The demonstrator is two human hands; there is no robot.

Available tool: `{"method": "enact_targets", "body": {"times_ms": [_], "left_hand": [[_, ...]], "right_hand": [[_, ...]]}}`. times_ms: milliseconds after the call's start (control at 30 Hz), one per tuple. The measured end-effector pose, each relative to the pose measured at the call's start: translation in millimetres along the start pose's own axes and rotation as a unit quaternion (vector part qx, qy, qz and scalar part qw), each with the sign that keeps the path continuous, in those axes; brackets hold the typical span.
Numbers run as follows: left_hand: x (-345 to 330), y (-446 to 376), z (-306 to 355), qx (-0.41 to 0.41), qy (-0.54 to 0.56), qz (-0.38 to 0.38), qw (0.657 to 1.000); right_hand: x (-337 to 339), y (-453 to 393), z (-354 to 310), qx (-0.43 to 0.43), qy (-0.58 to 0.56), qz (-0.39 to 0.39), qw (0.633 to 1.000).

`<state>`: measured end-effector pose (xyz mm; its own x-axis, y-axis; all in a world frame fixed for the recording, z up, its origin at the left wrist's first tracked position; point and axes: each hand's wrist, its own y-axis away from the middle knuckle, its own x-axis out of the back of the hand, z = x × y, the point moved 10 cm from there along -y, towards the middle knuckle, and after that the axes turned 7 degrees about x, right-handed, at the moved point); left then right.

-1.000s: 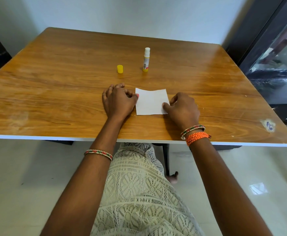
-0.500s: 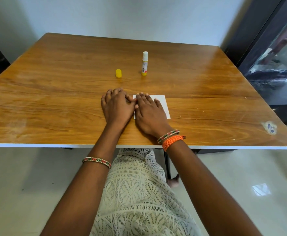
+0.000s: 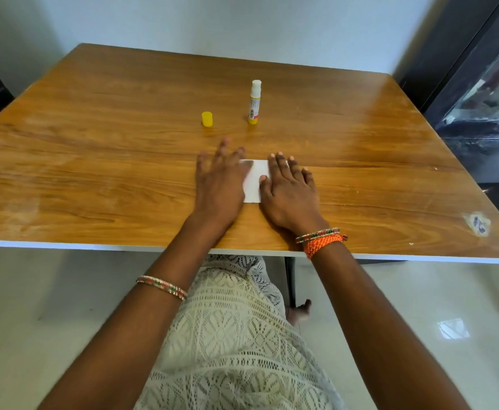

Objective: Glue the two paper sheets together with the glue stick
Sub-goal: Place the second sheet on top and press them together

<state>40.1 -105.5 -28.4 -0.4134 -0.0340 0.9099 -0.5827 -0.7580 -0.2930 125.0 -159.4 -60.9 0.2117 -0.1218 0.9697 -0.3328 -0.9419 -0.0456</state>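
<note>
Cream lace fabric (image 3: 236,344) covers the person's lap at 6 o'clock, nearest the camera, with both bare forearms reaching forward over it. The left forearm carries a beaded bangle (image 3: 162,287); the right wrist carries a beaded bangle and an orange thread band (image 3: 322,245) at the near edge of the table (image 3: 94,173). Past that edge, both hands lie palm down on the wood. The left hand (image 3: 218,184) is slightly blurred, its fingers (image 3: 223,149) straight and spread, its inner edge over the left side of the white paper (image 3: 255,180). The right hand (image 3: 289,193) lies flat on the paper's right side, fingers extended, thumb resting on the sheet. Neither hand grips anything. Only a narrow strip of paper shows between the hands; whether it is one sheet or two stacked cannot be told. Farther out, toward 12 o'clock, a yellow cap (image 3: 207,118) stands alone on the table, and just to its right the uncapped glue stick (image 3: 254,102) stands upright, well apart from both hands.
</note>
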Motion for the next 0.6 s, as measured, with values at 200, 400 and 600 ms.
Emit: {"method": "enact_targets", "body": {"times_ms": [200, 400, 600], "left_hand": [[-30, 7, 6, -0.027, 0.004, -0.135, 0.990], [-28, -3, -29, 0.065, -0.075, -0.140, 0.985], [-26, -1, -25, 0.091, -0.078, -0.130, 0.984]], "right_hand": [[0, 6, -1, 0.017, -0.003, -0.012, 1.000], [5, 39, 6, 0.003, -0.010, -0.003, 1.000], [10, 82, -1, -0.015, 0.029, 0.024, 0.999]]}}
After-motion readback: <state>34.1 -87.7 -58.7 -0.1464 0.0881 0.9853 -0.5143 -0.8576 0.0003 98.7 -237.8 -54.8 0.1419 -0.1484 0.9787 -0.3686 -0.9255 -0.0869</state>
